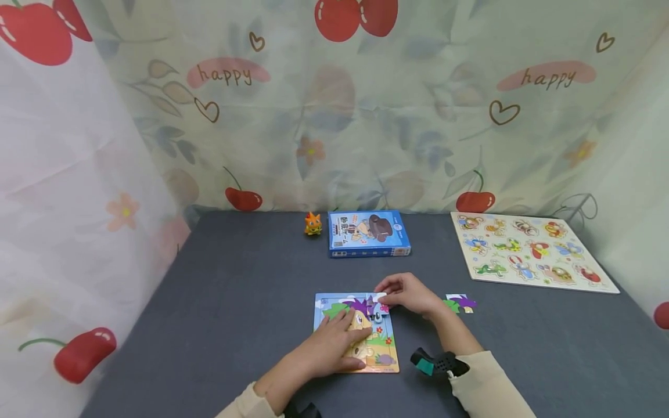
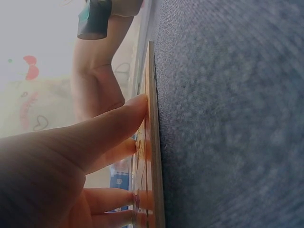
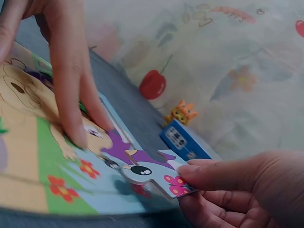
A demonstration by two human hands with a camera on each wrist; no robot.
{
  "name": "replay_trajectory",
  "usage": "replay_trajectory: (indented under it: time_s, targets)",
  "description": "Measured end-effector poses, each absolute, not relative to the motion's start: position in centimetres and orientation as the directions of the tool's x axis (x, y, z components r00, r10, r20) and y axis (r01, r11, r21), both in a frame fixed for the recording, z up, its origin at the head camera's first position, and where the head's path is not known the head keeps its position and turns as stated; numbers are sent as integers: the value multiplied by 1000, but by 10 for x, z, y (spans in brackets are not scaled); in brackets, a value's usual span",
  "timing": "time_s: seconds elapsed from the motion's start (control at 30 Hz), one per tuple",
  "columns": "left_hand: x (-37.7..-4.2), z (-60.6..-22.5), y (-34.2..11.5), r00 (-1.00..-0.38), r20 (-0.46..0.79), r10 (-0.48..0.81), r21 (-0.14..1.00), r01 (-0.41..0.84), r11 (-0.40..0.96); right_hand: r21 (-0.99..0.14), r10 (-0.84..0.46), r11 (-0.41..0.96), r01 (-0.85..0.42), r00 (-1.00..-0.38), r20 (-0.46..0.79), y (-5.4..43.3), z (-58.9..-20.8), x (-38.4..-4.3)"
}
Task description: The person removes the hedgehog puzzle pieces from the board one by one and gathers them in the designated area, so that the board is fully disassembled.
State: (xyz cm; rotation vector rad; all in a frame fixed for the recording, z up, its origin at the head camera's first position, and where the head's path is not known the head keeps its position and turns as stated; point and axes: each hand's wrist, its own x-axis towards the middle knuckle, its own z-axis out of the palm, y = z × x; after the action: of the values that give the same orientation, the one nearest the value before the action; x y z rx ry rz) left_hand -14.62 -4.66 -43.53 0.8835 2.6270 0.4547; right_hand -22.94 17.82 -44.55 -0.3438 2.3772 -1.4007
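Note:
A jigsaw board (image 1: pixel 389 348) with a cartoon picture lies flat on the dark table. My left hand (image 1: pixel 337 342) rests on it with fingers spread, pressing its lower left and middle. In the left wrist view the thumb (image 2: pixel 118 118) touches the board's edge. Over the upper right corner, my right hand (image 1: pixel 410 293) pinches a puzzle piece (image 3: pixel 147 173) between thumb and fingers. That piece shows an eye, purple and a pink butterfly; it is tilted above the board. A loose purple, green and white piece (image 1: pixel 460 303) lies to the right of the board.
A blue game box (image 1: pixel 368 235) stands at the back, with a small orange-yellow figurine (image 1: pixel 313 224) to its left. At the back right lies a white board of insect pictures (image 1: pixel 533 249). Printed cloth (image 1: pixel 334 116) hangs behind the table.

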Motion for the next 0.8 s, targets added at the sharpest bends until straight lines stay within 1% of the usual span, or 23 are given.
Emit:
replay_trajectory:
  time_s: [0.2,0.43,0.8]
  targets:
    - [-146,-434,-45,-755,-214,620,390,516,762,-874,-349,486,-7,-918,-186,200,-439,-228]
    - [-144,-433,-47,-758,-206,619,390,517,762,-865,-265,498,54,-941,-212,226,-434,-226]
    - [-143,-433,-48,-761,-195,618,385,520,762,-856,-196,509,94,-955,-222,273,-437,-224]
